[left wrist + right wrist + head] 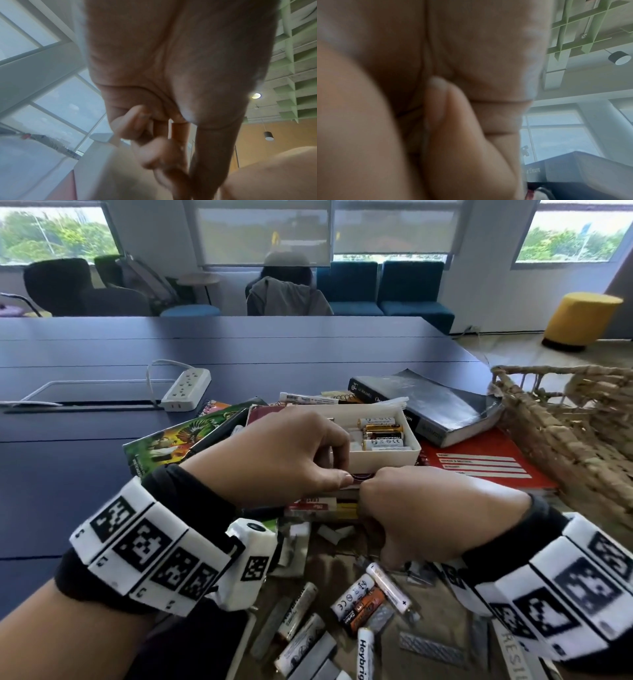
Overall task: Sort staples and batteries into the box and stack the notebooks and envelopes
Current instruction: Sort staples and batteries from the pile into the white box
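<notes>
Office lounge, dark blue desk [239,344] cluttered with stationery. Left hand [274,453] and right hand [428,508] meet just in front of the white box [387,455], fingers curled, both pinching one small dark item [359,477] between them; too small to identify, likely being steadied before going in the box. Box already holds several batteries [382,431]. Loose batteries [359,599] and grey staple strips [431,648] lie near the desk edge, unsorted. Notebooks [486,463] spread under and around the box, not stacked. Wicker basket [565,422] at right.
</notes>
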Available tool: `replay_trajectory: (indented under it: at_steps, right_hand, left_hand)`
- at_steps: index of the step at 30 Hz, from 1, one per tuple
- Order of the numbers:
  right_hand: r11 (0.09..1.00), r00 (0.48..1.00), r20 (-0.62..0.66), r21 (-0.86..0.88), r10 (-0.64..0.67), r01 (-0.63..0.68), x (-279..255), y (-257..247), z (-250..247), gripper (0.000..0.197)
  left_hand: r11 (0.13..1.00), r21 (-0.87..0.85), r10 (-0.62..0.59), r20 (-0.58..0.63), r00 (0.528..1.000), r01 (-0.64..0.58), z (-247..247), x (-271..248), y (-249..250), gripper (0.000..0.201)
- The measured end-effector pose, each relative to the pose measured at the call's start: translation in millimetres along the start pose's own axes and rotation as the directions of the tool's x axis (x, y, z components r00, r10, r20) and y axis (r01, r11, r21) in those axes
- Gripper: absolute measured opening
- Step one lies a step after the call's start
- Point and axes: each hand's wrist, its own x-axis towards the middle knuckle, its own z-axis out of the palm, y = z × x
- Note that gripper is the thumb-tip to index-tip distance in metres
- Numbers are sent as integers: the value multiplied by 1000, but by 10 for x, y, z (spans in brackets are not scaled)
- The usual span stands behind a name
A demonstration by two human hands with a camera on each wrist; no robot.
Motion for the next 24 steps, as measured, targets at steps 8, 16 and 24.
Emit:
replay_trajectory:
  at_steps: [8, 16, 24]
  right_hand:
    - [923, 996, -83, 380, -37, 67, -24, 194, -86, 15]
    - [838, 966, -254, 514, -55, 183, 14, 279, -54, 19]
    - [846, 971, -238, 515, -17, 141, 20, 279, -34, 24]
  left_hand:
    - [994, 83, 36, 307, 951, -64, 116, -21, 20, 17]
    - [965, 254, -42, 369, 928, -57, 182, 12, -53, 27]
    - [917, 386, -63, 382, 922, -97, 200, 47, 63, 42]
